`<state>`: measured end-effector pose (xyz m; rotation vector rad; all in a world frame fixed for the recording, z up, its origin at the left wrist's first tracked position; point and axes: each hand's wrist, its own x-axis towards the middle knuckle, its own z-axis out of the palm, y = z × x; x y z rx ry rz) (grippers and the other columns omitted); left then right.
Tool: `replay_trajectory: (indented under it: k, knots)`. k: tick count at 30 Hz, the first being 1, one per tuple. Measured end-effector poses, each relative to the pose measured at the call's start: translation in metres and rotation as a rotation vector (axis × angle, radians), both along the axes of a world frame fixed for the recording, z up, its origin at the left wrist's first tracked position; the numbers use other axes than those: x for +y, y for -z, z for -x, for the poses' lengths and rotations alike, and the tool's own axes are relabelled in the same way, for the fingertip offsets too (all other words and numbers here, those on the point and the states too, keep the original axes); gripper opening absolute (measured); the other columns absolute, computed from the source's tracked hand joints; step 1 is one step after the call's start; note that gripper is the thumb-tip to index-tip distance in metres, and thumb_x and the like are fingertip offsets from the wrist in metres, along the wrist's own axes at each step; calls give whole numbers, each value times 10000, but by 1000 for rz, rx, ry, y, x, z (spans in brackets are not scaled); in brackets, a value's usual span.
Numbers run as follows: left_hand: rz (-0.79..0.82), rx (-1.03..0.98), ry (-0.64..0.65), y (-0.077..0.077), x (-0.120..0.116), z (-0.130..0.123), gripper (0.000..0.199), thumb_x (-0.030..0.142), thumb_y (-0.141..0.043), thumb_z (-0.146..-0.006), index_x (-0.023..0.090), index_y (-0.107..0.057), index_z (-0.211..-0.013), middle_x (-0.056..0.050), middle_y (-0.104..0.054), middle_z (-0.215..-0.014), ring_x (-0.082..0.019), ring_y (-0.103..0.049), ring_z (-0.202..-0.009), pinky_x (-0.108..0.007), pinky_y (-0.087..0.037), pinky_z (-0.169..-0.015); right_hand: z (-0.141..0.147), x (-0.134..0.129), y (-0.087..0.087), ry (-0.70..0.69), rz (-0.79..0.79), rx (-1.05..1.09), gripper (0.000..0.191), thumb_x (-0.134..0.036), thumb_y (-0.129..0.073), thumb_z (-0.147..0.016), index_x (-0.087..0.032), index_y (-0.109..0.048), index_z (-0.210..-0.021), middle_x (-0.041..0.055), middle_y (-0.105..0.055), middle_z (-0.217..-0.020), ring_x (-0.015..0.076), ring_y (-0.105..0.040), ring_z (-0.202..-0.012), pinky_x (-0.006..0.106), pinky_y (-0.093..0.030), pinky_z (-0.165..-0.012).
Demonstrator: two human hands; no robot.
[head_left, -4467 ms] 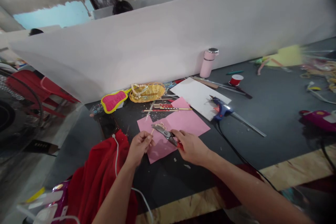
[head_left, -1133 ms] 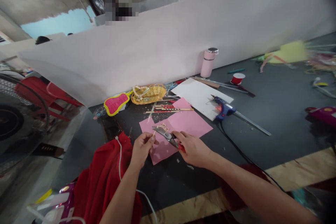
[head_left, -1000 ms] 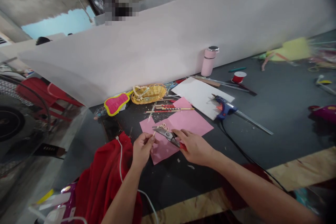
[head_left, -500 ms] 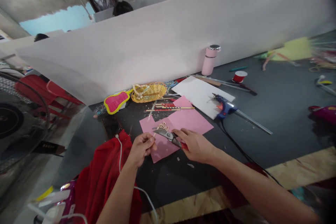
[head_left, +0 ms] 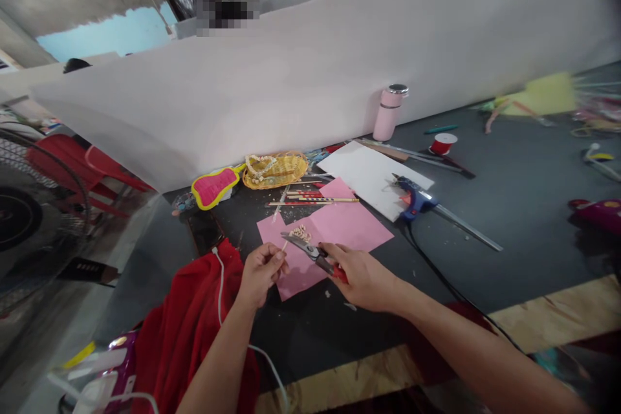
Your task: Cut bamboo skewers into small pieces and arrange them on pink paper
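My left hand pinches a thin pale stick over the left part of a pink sheet. My right hand is wrapped round the red handles of a pair of cutters. The cutters' blades point left and lie at the upper end of the stick. Just behind the blades, a small heap of short pale pieces rests on the pink sheet. Several pencils or sticks lie behind it, with small scraps around them.
A wicker basket and a pink-and-yellow item stand by the partition. To the right are a white sheet, a blue glue gun with cord, a pink bottle and a red spool. Red cloth hangs at left.
The red handles of the cutters show more below my right hand, whose fingers have shifted slightly. My left hand has barely moved.
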<state>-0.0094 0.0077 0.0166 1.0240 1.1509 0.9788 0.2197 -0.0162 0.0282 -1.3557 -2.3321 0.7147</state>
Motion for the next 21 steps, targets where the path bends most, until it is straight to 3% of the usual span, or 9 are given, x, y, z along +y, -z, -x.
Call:
replay_trajectory:
  k: [5,9,16,21]
  knots:
    - [-35,-28,11,1,-1,2,348,419,-695,-691,154,-470,-670,6,-598,-489,-9,-263,-326,-153,-126,-352,-1,-2,-9,-50,95,161,412,-198,-477,-840,-177,-431,-1249,80,-639,-968,186,-620,-801,269,-451,-706]
    - [-37,-17,20,0,1,4,333,413,-684,-708,150,-483,-669,9,-591,-500,-13,-286,-335,-151,-138,-354,-3,1,-11,-32,13,97,538,-204,-536,-799,-211,-385,-1316,89,-605,-1106,205,-607,-928,281,-445,-778]
    - [-92,-38,-96,6,7,5,298,381,-668,-724,152,-482,-675,27,-592,-556,3,-295,-338,-140,-190,-356,-26,31,5,362,-167,-253,532,-415,-509,-857,-234,-367,-1337,110,-580,-1153,266,-556,-1023,332,-439,-788]
    - [-159,70,-117,7,5,2,254,377,-650,-735,158,-535,-795,17,-611,-583,-16,-332,-358,-149,-220,-361,-37,39,13,407,-185,-403,511,-475,-522,-852,-227,-418,-1286,124,-584,-1121,285,-539,-1013,359,-432,-790]
